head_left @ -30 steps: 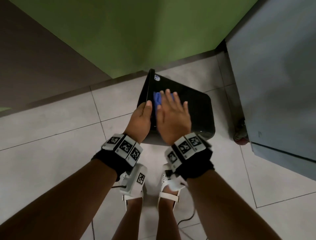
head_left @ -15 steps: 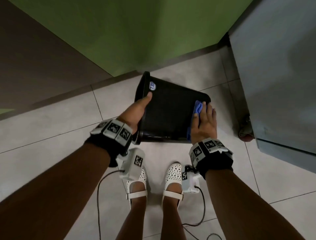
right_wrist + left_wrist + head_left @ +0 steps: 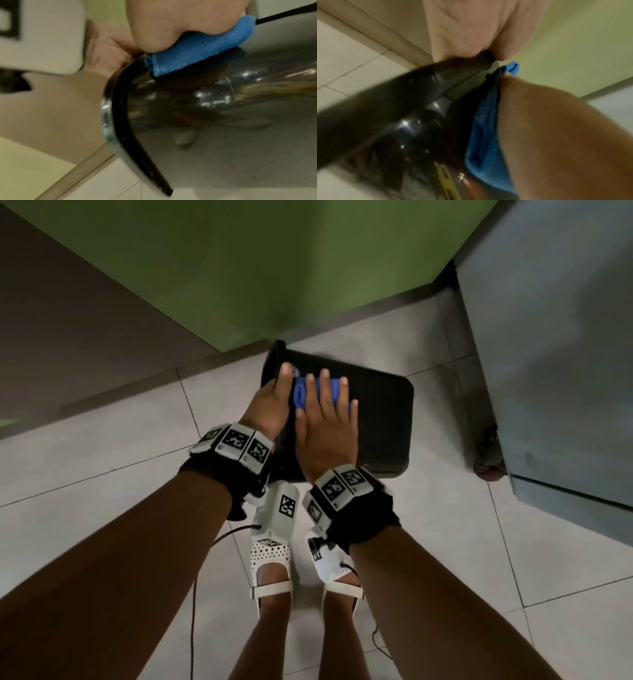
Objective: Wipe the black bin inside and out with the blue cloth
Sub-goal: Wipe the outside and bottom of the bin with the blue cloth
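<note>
The black bin [image 3: 380,419] is held tipped on its side above the tiled floor, its rim to the left. My left hand [image 3: 270,402] grips that rim, thumb on the outer wall by a small sticker, the fingers hidden behind it. My right hand [image 3: 325,422] lies flat with straight fingers, pressing the folded blue cloth [image 3: 300,395] onto the upper outer wall close to the rim. In the right wrist view the cloth [image 3: 197,54] is squeezed between palm and glossy bin wall [image 3: 223,135]. The left wrist view shows the cloth [image 3: 486,142] against the bin [image 3: 412,108].
A grey cabinet [image 3: 548,354] on a castor [image 3: 488,465] stands close on the right. A green wall [image 3: 274,268] is behind the bin, a brown surface [image 3: 68,320] to the left. My feet in white shoes [image 3: 270,559] and trailing cables [image 3: 193,611] are below.
My right hand has swept the cloth from the bin's right edge back across the wall to the rim side. The left hand keeps its hold on the rim.
</note>
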Demonstrator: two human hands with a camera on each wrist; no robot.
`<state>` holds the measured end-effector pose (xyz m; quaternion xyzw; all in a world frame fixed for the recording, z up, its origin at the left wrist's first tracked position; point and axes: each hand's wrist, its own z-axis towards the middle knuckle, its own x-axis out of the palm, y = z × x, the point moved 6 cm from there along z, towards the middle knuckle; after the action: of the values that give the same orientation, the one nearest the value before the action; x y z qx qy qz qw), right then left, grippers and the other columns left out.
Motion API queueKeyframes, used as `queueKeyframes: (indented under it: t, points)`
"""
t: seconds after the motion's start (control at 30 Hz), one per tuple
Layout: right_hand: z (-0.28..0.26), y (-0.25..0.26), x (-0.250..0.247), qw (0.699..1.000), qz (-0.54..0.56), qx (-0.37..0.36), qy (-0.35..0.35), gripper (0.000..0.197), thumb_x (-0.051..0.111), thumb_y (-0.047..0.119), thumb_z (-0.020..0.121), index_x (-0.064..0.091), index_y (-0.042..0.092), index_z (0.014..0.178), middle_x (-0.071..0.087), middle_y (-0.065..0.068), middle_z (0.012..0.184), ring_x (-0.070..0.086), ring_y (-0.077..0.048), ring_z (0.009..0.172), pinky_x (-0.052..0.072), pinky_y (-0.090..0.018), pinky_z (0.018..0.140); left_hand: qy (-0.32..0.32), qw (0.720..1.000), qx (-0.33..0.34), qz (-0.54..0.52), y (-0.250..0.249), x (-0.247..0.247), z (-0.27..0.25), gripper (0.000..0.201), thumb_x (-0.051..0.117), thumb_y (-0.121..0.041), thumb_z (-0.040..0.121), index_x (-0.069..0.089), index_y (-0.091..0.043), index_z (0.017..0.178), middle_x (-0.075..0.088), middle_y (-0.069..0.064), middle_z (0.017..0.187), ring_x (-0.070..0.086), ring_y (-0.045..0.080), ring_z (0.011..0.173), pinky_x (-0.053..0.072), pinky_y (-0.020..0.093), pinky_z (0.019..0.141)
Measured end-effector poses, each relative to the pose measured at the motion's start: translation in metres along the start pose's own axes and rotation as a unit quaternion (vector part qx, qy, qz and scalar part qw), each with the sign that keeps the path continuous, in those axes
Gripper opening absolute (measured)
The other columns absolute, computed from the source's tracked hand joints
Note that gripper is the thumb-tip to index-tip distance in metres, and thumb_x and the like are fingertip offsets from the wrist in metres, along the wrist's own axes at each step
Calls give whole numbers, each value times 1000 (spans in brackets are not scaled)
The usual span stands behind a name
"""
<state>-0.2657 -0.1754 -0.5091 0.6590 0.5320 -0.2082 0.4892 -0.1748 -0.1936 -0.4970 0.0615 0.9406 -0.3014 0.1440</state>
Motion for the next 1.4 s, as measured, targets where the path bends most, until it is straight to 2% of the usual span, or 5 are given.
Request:
queueKeyframes:
  t: [0.47, 0.67, 0.97, 1.17, 1.4]
  points:
    - [43, -111, -17, 963, 104, 240, -56, 52, 20, 34, 100, 16, 13, 148, 10, -7, 158, 6, -26, 146, 9, -40, 119, -43, 998, -36, -33, 37, -11, -1, 59, 30, -57, 91, 54, -15, 126, 58, 8, 128, 51, 24, 123, 34, 37, 112]
    - [19, -149, -21, 843, 344, 413, -5, 40, 31, 23, 102, 36, 1, 135, 48, -19, 134, 48, -33, 122, 37, -34, 86, -42, 997, -51, -36, 51, -18, 3, 60, 26, -59, 92, 55, -16, 122, 60, 8, 115, 55, 25, 105, 41, 33, 98]
    - [-15, -154, -15, 836, 384, 388, 50, 54, 29, 37, 100, 49, -7, 125, 52, -25, 129, 52, -34, 115, 38, -31, 98, -16, 994, -84, -72, 64, -19, -5, 66, 20, -63, 90, 55, -19, 123, 61, 4, 111, 57, 22, 101, 42, 28, 88]
    - [-24, -143, -53, 877, 397, 267, -32, 41, 59, 45, 84, 55, 27, 48, 58, 9, 45, 54, -16, 62, 46, -36, 79, 2, 975, -126, -182, 88, -17, 8, 110, 26, -101, 39, 63, -31, 115, 64, 7, 123, 59, 30, 115, 39, 49, 106]
    - [-21, -113, -127, 963, 234, 78, -112, 21, 50, 25, 94, 59, 6, 94, 57, -3, 72, 54, -11, 67, 37, -6, 60, 20, 924, -148, -353, 69, 24, 1, 89, 7, -81, 76, 44, -25, 136, 48, 12, 142, 43, 34, 131, 33, 47, 109]
